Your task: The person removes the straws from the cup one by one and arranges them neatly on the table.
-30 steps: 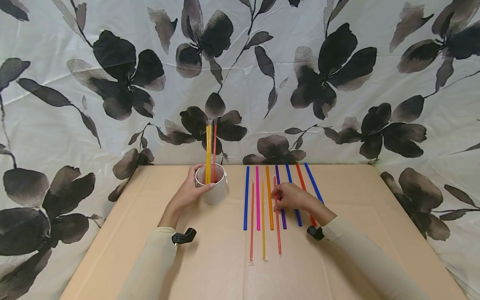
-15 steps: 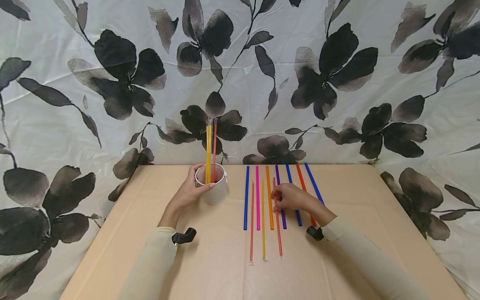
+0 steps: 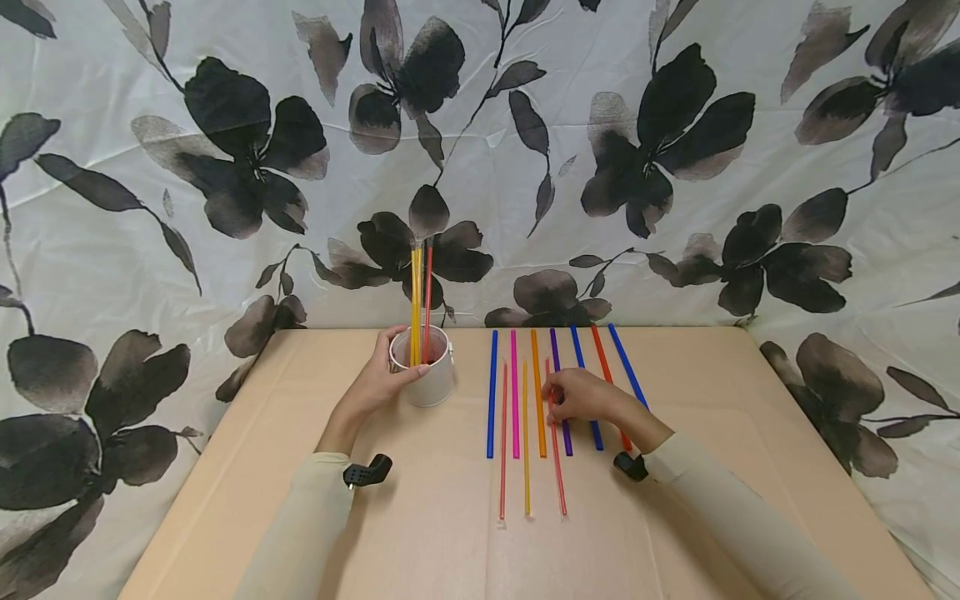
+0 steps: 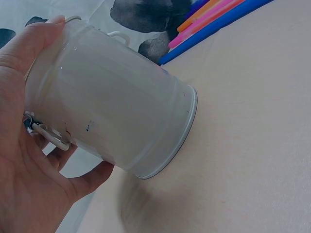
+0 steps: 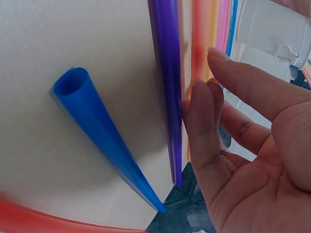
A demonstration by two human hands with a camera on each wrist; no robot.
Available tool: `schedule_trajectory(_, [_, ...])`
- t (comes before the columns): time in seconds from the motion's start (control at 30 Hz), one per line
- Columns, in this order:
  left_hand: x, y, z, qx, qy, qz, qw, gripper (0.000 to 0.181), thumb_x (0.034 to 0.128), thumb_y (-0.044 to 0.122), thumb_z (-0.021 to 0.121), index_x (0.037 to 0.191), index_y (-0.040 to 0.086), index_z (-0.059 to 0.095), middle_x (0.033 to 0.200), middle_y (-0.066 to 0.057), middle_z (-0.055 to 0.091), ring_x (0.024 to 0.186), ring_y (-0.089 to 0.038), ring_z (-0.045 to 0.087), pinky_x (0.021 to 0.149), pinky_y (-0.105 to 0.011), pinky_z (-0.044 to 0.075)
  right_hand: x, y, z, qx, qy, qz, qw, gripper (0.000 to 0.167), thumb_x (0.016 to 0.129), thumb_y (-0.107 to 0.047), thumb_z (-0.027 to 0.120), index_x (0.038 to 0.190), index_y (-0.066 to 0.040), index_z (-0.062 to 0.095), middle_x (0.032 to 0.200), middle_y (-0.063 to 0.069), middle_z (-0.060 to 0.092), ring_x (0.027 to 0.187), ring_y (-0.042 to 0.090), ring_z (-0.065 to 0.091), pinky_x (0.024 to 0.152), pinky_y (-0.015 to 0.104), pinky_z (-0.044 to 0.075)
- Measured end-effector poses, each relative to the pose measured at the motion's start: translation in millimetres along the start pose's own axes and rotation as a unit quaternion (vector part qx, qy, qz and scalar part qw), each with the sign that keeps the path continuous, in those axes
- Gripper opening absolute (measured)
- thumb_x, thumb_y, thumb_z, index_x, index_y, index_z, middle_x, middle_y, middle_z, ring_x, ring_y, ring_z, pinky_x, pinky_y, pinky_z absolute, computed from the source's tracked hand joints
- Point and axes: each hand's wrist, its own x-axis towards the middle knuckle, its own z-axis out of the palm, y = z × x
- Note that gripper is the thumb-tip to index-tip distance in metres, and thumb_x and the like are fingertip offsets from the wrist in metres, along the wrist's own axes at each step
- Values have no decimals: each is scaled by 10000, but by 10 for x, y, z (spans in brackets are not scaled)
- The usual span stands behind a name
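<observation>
My left hand (image 3: 372, 385) grips a small white bucket (image 3: 432, 388), thumb and fingers around its side. Out of the bucket stand yellow sticks (image 3: 416, 304) and a thin red stick (image 3: 428, 300). Over the row on the table, my right hand (image 3: 583, 397) pinches another thin red stick (image 3: 559, 479) that lies there, its middle partly covered by the fingers. Close beside these fingers runs a purple straw (image 5: 167, 92) in the right wrist view. A hollow blue straw (image 5: 104, 128) lies farther off.
Left of my right hand lie a blue straw (image 3: 492, 400), a pink straw (image 3: 515, 417), an orange straw (image 3: 539, 400), a thin red stick (image 3: 503, 467) and a thin yellow stick (image 3: 527, 467). A red straw (image 3: 602, 354) lies right. Behind the table (image 3: 420, 533) hangs a floral cloth (image 3: 525, 233).
The near end of the pinched red stick has swung slightly right and toward me. Both hands have kept nearly the same places; the bucket has not moved.
</observation>
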Motion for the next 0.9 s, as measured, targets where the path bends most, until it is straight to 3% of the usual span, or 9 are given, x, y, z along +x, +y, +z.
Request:
schedule_trajectory(0.27, [-77,263,50,-28,21,-64,10000,915,912,212,767,1574,94,147,1634,-251,184,1542,-404,129,1215,-654,113,79,89,-66,-118,-33,-242,9996,274,840,-131,836,1056,-47,689,839,31,590,786,170,541,681,283,477])
schedule_trajectory(0.67, [-49,252,65,-10,69,7,10000,904,910,216,768,1567,104,157,1628,-237,192,1540,-405,132,1211,-660,114,122,61,-143,-81,44,-353,9993,257,884,-92,783,1105,-9,682,814,34,585,709,158,554,617,259,498])
schedule_trajectory(0.9, [-50,265,59,-38,78,-14,10000,908,906,214,772,1566,101,159,1628,-226,201,1540,-400,136,1215,-652,114,198,-1,-181,174,421,-636,9969,279,930,-132,741,1166,7,688,874,26,612,751,169,572,657,251,510])
